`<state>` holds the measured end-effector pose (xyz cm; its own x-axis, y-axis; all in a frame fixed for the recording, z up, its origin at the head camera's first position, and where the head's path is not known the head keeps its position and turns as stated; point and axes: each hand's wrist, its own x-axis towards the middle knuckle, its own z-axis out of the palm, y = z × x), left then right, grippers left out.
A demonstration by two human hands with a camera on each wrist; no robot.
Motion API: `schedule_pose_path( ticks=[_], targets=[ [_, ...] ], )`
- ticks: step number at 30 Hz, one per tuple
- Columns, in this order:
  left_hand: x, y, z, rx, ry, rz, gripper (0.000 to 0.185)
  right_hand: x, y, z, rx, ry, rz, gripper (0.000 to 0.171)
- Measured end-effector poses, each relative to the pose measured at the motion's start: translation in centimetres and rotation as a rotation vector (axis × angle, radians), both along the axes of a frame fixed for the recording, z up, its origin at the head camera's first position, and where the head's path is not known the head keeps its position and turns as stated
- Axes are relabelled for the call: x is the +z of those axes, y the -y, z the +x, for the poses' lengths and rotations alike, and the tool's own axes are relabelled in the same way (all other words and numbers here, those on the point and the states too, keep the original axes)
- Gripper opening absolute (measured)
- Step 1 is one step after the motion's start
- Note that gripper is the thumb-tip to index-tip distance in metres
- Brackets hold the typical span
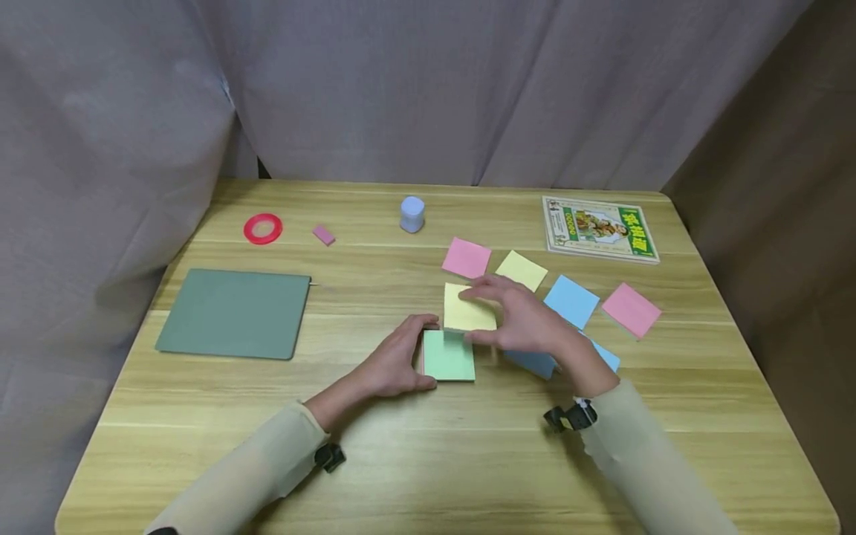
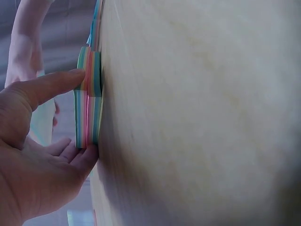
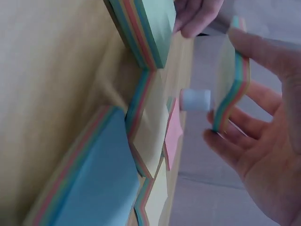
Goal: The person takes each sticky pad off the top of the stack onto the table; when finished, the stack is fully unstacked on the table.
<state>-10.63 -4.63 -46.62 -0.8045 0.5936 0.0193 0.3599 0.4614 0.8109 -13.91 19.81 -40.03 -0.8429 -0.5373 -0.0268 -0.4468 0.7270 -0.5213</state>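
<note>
My left hand (image 1: 420,353) grips a thick multicoloured sticky-note pad (image 1: 449,357) with a green top sheet, lying on the wooden table (image 1: 428,461). In the left wrist view the thumb and fingers of my left hand (image 2: 83,115) clamp opposite edges of the pad (image 2: 94,94). My right hand (image 1: 476,315) holds a thinner wad of notes (image 1: 461,312) with a yellow top, lifted just beyond the pad. The right wrist view shows that wad (image 3: 237,80) bent between the thumb and fingers of my right hand (image 3: 221,84), above the green-topped pad (image 3: 146,28).
Loose notes lie right of centre: pink (image 1: 466,258), yellow (image 1: 521,270), blue (image 1: 571,301), pink (image 1: 631,309), and a blue-topped stack (image 1: 535,362) under my right wrist. Also a green mat (image 1: 235,312), red tape ring (image 1: 263,228), pink eraser (image 1: 324,235), pale bottle (image 1: 412,214), book (image 1: 598,228).
</note>
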Motion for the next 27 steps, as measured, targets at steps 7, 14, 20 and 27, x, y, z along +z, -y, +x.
schedule_pose_path(
  ticks=[7, 14, 20, 27],
  targets=[
    [0.1, 0.1, 0.0, -0.010, -0.001, -0.016, 0.086, -1.6, 2.7, -3.9, -0.050, -0.045, 0.031, 0.064],
    [0.0, 0.1, 0.0, -0.019, -0.033, -0.021, 0.083, -3.1, 6.5, -6.7, 0.020, -0.052, 0.111, 0.062],
    [-0.2, 0.1, 0.0, -0.021, -0.049, -0.014, 0.082, -3.9, 8.1, -8.1, 0.061, -0.071, 0.173, 0.061],
    [-0.1, 0.2, 0.0, -0.020, -0.046, -0.011, 0.083, -4.1, 8.7, -8.5, 0.085, -0.029, 0.222, 0.062]
  ],
)
